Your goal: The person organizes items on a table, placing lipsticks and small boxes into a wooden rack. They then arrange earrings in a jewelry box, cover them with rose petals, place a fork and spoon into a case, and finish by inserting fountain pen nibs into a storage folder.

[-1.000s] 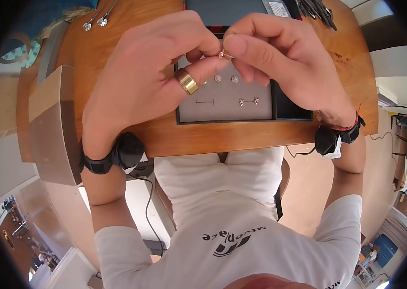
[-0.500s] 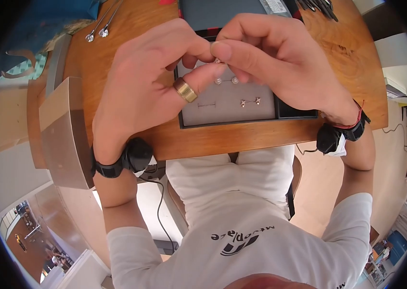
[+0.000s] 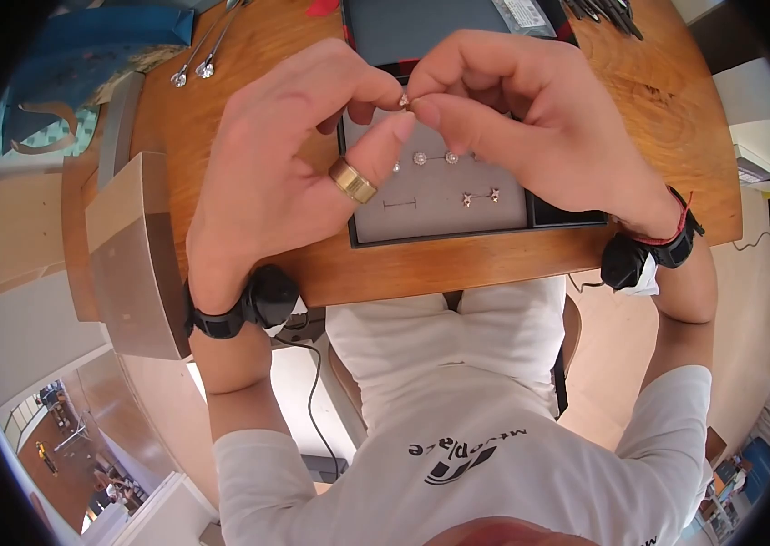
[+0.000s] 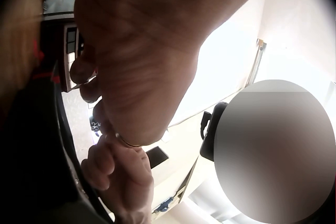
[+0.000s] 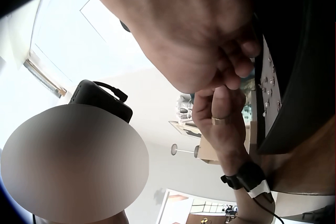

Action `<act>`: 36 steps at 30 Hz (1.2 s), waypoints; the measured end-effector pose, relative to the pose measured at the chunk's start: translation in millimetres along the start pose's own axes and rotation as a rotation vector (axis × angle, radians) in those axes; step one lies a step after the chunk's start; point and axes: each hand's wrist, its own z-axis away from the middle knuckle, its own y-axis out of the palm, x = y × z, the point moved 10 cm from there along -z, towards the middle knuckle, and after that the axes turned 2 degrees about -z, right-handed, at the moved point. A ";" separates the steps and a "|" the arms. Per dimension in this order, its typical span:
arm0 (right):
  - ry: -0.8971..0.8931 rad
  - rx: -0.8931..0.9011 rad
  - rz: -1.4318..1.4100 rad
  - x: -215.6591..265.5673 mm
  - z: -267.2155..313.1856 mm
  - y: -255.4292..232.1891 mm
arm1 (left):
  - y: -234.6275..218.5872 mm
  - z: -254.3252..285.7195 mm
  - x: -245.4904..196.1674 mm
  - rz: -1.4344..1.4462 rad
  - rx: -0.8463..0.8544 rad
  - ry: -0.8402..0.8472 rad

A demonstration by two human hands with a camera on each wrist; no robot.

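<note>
A tiny shiny stud earring [image 3: 404, 101] sits between the fingertips of both hands, above a grey jewelry tray. My left hand [image 3: 280, 168], wearing a wide gold ring [image 3: 352, 181], has its index finger and thumb curled in at the earring. From the other side my right hand [image 3: 544, 132] pinches it with thumb and index finger. Below, the tray [image 3: 440, 223] holds pearl-like studs [image 3: 420, 158] and a pair of star-shaped studs [image 3: 495, 195], beside a slit [image 3: 400, 203] in the lining. The hands hide the tray's far part.
Behind the tray lies a dark box lid [image 3: 440, 32] with a clear packet [image 3: 521, 13] on it. Black slender items [image 3: 605, 16] lie far right. Two crystal-ended sticks [image 3: 206, 68] and a blue bag [image 3: 103, 41] are far left; a brown box [image 3: 135, 264] stands at the left edge.
The fingertips have shifted round the earring; the left thumb tip has dropped slightly from the index finger. The head view has moved a little, so the tray sits further right.
</note>
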 end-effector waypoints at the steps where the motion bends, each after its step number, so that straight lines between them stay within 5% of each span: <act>1: -0.001 -0.001 0.000 1.3 -0.3 0.1 | -0.6 -0.3 0.0 0.005 -0.006 0.003; 6: -0.028 -0.015 0.060 2.5 -0.5 -0.9 | -1.0 2.3 9.3 0.106 -0.042 -0.081; 16: -0.132 -0.081 0.180 12.1 3.0 -19.2 | 10.4 4.8 6.6 0.138 0.169 -0.122; 19: 0.069 -0.184 -0.120 3.7 2.1 -35.8 | 24.9 10.6 4.3 0.159 0.304 -0.070; 21: -0.178 -0.163 0.132 26.2 4.0 -35.7 | 29.4 12.6 0.9 0.173 0.359 -0.040; 36: -0.355 -0.162 0.197 36.2 11.9 -34.0 | 37.0 21.7 -10.6 0.010 0.491 -0.035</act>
